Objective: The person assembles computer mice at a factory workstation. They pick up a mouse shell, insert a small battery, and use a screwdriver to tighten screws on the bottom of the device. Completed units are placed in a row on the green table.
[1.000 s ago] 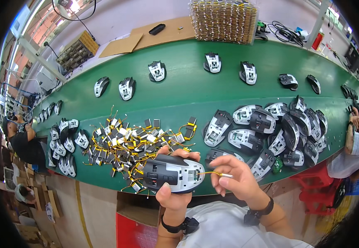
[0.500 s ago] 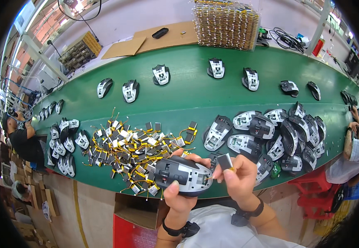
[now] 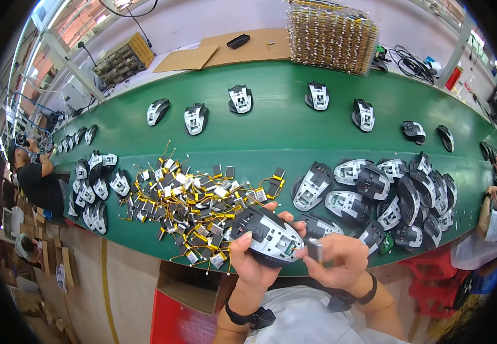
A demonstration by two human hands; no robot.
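Observation:
My left hand [image 3: 254,261] grips a black and white computer mouse [image 3: 268,235] from below and the side, its opened underside turned up. My right hand [image 3: 340,261] pinches a small grey battery [image 3: 313,250] at the right end of the mouse, over the little green board. The fingertips hide the battery's wire and connector. Left of the mouse spreads a pile of loose batteries [image 3: 191,200] with yellow wrapping and thin wires. Several more opened mice [image 3: 346,203] lie heaped to the right, close by my right hand.
Mice [image 3: 195,118] stand spaced along the far strip of the green bench [image 3: 271,132]. A smaller mouse heap [image 3: 93,189] lies at the left. A clear crate of batteries [image 3: 331,40] stands at the back. Red stools [image 3: 431,275] sit below; people work at both ends.
The view has shifted slightly to the left. The mouse is tilted further, its right end lower, and my right hand has turned the battery and lowered it nearer the mouse.

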